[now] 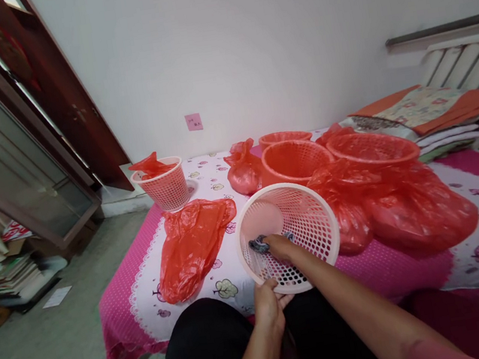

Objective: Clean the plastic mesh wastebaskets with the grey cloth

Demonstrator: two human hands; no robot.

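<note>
A pale pink perforated plastic basket (307,217) lies tilted towards me at the bed's front edge, its mouth facing me. My left hand (269,307) grips the near rim from below, fingers closed on it. My right hand (280,247) reaches inside the basket and is closed on a dark patterned cloth (259,245), pressed near the basket's lower wall. Left of the basket, a crumpled red plastic bag (197,241) lies flat on the bed.
Another pink basket (166,188) with a red bag in it stands at the back left. Several red-bag-lined baskets (295,161) and bulging red bags (416,206) sit to the right. Folded textiles (428,107) are stacked by the radiator (471,67). The bed (124,310) has a pink patterned cover.
</note>
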